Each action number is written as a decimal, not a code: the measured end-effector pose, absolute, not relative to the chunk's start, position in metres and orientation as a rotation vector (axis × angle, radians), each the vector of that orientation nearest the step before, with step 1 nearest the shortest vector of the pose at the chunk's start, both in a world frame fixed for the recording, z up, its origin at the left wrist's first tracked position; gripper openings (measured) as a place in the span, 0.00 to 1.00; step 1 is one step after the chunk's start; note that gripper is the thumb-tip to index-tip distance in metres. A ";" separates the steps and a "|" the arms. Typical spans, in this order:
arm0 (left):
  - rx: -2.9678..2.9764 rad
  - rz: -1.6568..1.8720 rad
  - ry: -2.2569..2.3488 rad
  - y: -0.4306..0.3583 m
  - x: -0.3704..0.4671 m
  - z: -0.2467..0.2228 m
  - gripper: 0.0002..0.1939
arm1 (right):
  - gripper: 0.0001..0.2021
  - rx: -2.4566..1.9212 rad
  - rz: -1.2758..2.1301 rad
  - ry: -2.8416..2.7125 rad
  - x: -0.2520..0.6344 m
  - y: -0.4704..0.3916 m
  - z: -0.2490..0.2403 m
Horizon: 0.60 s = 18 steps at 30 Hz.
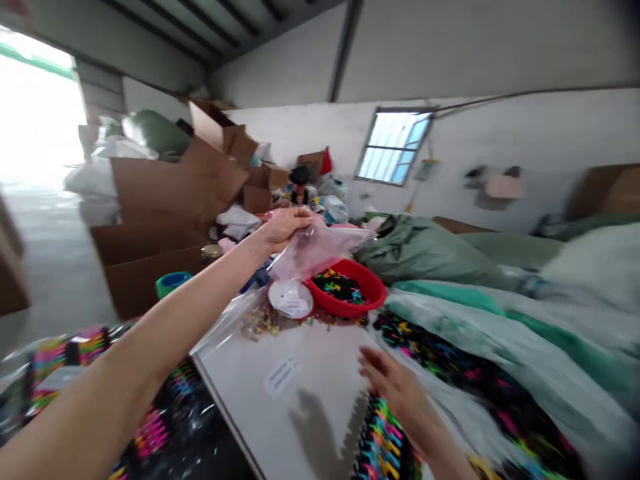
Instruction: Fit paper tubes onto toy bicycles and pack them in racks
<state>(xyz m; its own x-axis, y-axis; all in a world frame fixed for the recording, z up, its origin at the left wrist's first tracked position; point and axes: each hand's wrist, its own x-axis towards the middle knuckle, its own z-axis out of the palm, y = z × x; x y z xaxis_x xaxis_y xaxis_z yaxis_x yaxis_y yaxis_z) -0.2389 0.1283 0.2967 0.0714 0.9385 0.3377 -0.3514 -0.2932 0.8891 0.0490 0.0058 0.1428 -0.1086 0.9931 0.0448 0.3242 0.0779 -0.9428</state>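
Right hand (393,380): loosely open, fingers a little curled and blurred, nothing visible in its grasp; whether it touches the clips beneath cannot be told.
Colourful clips (385,440): rows on black, along the tabletop's near right side, outside the bag.
White tabletop (245,380): printed label (283,375) lying flat on it, small loose pieces (265,323) scattered towards the far edge.
Left hand (287,227): arm stretched out, fingertips pinched together on the bag.
Clear plastic bag (315,247): raised in front of the red basin (370,287); judging by its flat look, lifted but unfilled, and held by one hand only.
Person (300,190): well beyond, near cardboard boxes (257,200).
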 end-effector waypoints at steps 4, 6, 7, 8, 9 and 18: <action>1.252 1.348 0.467 0.102 -0.187 0.318 0.06 | 0.29 -0.969 1.299 -0.938 0.017 0.054 0.146; 1.221 1.298 0.427 0.092 -0.170 0.321 0.08 | 0.26 -0.894 1.322 -0.731 0.020 0.058 0.145; 1.203 1.282 0.421 0.088 -0.162 0.322 0.08 | 0.25 -0.868 1.331 -0.676 0.025 0.055 0.145; 1.186 1.271 0.421 0.084 -0.155 0.322 0.09 | 0.24 -0.843 1.338 -0.653 0.032 0.049 0.144; 1.173 1.258 0.418 0.080 -0.148 0.321 0.08 | 0.23 -0.818 1.334 -0.655 0.040 0.041 0.144; 1.373 1.403 0.856 0.085 -0.095 0.253 0.07 | 0.16 -0.882 0.892 -0.770 0.114 -0.010 0.148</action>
